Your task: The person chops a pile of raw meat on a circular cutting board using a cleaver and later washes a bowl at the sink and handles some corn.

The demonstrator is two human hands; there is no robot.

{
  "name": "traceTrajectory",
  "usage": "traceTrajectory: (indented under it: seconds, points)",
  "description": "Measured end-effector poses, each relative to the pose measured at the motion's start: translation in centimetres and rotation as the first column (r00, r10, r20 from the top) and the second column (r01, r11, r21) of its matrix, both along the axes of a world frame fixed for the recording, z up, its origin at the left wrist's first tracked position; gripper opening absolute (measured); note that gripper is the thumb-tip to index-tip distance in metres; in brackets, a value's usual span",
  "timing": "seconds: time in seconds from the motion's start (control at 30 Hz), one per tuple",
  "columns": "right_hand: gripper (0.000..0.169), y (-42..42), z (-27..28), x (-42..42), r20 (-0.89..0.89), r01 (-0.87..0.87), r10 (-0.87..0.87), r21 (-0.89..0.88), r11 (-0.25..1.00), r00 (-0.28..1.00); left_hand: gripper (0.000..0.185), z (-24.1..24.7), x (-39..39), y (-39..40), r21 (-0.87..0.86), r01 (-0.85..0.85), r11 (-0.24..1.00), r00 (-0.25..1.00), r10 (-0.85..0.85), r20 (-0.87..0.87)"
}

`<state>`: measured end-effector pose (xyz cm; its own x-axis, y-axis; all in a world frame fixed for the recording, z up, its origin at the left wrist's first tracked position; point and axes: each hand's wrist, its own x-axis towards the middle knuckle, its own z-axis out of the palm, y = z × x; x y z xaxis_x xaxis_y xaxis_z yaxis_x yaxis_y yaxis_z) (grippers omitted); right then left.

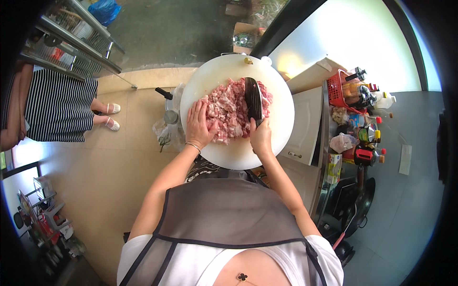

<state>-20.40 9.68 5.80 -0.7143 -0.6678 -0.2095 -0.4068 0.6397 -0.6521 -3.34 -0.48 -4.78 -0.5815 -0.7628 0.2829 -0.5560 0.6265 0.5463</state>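
A heap of chopped raw meat (227,111) lies across the middle of a round white cutting board (275,143). My right hand (261,137) grips the handle of a dark-bladed kitchen knife (253,98), whose blade stands in the right part of the meat. My left hand (199,125) rests flat with spread fingers on the left edge of the heap, a bracelet at its wrist. A small yellowish piece (248,61) sits near the board's far rim.
Left of the board are a glass jar (171,117) and plastic bags. A person in a striped skirt (61,105) stands farther left, near a metal rack (77,43). At right, a counter (323,171) holds bottles, a red basket (335,91) and a wok (365,200).
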Motion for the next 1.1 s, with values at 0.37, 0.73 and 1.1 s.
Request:
traceTrajectory:
  seconds: [0.37, 0.73, 1.1]
  points:
    - [0.029, 0.5, 0.8, -0.2, -0.087, -0.08, 0.087, 0.072, 0.994, 0.992, 0.067, -0.2, -0.1, -0.3, -0.046, 0.003, 0.999, 1.0, -0.003, -0.006]
    - [0.031, 1.8, 0.1, -1.4, -0.186, 0.126, -0.154, -0.155, 0.98, 0.97, 0.067, -0.1, -0.1, -0.3, -0.043, 0.013, 0.999, 1.0, -0.013, -0.009]
    - [0.032, 1.3, -1.2, -2.0, -0.024, -0.034, 0.035, 0.06, 0.998, 0.999, 0.066, -0.3, -0.2, -0.3, -0.024, 0.011, 1.0, 1.0, -0.011, -0.015]
